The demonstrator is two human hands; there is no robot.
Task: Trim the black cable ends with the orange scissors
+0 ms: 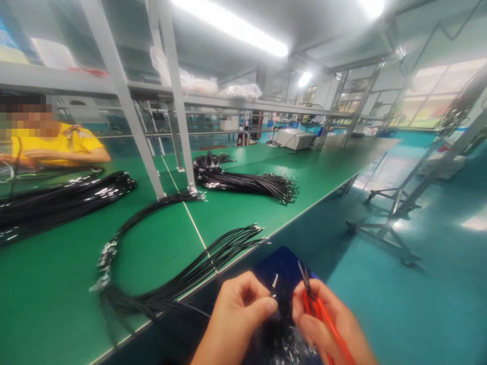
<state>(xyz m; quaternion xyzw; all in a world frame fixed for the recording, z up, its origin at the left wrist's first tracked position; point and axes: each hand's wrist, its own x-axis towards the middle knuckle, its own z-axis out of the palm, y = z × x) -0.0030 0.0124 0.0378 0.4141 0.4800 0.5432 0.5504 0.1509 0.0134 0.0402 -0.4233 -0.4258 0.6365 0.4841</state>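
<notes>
Metal tip (275,280) sits at near centre, pinched between thumb and finger of our left hand (245,309); our right hand (329,317) closes around red-handled cutters (321,310). Likely trimming; next cut calls for bringing them closer

- Room's bright from where I stand; ceiling tube (236,25) clipped white
- Daylight at right, windows (441,94) washed out
- Glare patches on floor (437,304), dark shadow under bench (49,289)
- Headcam: near cables (131,302) smeared, background soft, shelf posts (127,106) skewed by wide-angle stretch

the right hand (338,307) holds a red-handled tool (335,331).
</notes>
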